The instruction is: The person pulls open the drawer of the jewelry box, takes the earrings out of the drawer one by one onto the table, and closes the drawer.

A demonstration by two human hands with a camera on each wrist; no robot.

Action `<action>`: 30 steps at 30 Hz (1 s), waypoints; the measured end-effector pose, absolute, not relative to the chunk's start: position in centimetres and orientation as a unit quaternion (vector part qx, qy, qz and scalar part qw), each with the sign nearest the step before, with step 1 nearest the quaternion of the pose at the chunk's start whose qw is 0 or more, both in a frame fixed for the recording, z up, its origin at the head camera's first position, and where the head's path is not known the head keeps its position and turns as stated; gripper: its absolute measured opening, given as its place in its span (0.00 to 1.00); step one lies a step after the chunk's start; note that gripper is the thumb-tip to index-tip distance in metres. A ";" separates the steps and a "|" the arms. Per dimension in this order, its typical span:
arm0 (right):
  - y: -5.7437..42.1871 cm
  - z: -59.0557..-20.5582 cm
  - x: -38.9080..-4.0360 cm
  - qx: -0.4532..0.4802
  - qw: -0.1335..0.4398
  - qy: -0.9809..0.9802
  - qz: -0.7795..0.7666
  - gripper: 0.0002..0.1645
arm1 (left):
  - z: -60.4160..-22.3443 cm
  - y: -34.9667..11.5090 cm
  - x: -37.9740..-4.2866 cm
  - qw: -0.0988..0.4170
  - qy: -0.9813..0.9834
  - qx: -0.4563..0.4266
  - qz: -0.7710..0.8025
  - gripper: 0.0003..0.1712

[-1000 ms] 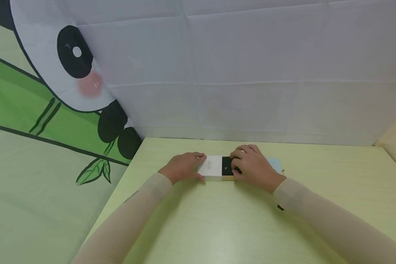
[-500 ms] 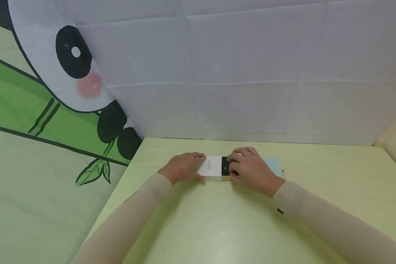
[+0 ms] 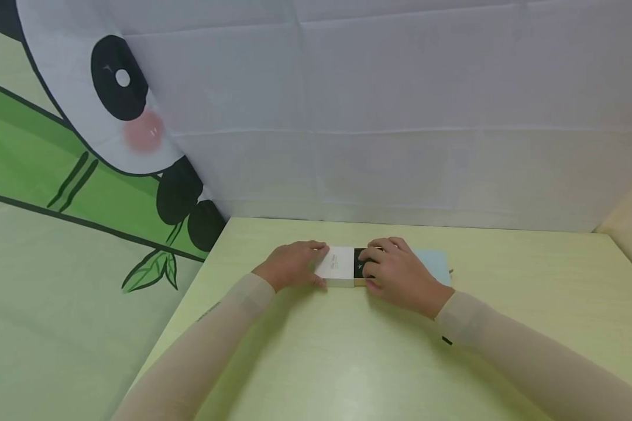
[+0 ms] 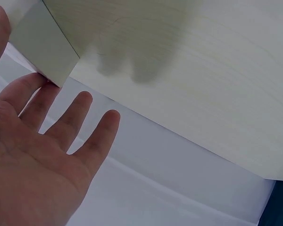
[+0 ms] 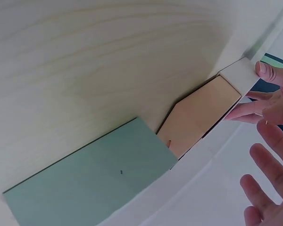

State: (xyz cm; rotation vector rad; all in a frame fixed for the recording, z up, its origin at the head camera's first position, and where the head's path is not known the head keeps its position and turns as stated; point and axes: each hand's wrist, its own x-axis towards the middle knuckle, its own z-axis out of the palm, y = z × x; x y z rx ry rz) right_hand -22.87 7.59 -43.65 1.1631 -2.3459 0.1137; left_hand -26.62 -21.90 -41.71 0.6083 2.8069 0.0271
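My left hand grips the end of a white printed box sleeve, thumb on its near side and fingertips at its far edge. In the left wrist view two other fingers of the left hand stand free of it. A black section with a small white star comes out of the sleeve's right end. Over it is my right hand, fingers loosely bent; in the right wrist view those fingers spread beside the box. A tan side of the box meets a pale blue-green panel.
A pale wooden table bears everything. At the panel's right end in the head view is a small brown tip. White cloth hangs at the table's back, with a panda and green bamboo print at left.
My right hand has shifted slightly left over the black section, covering more of it and uncovering more of the blue panel. The sleeve and my left hand stay where they were.
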 end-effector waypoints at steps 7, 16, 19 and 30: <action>7.4 -43.8 -22.4 0.437 0.263 -0.859 0.037 0.08 | -41.9 -22.0 -26.8 0.131 0.969 0.211 0.005 0.59; 6.8 -43.9 -21.7 0.438 0.238 -0.867 0.020 0.03 | -42.0 -22.3 -26.8 0.129 0.967 0.220 -0.002 0.59; 6.6 -44.0 -21.2 0.437 0.231 -0.869 0.011 0.04 | -41.9 -22.4 -26.6 0.129 0.966 0.222 0.000 0.59; 5.6 -44.8 -19.6 0.439 0.247 -0.864 -0.001 0.06 | -42.1 -23.0 -26.2 0.132 0.964 0.230 0.001 0.59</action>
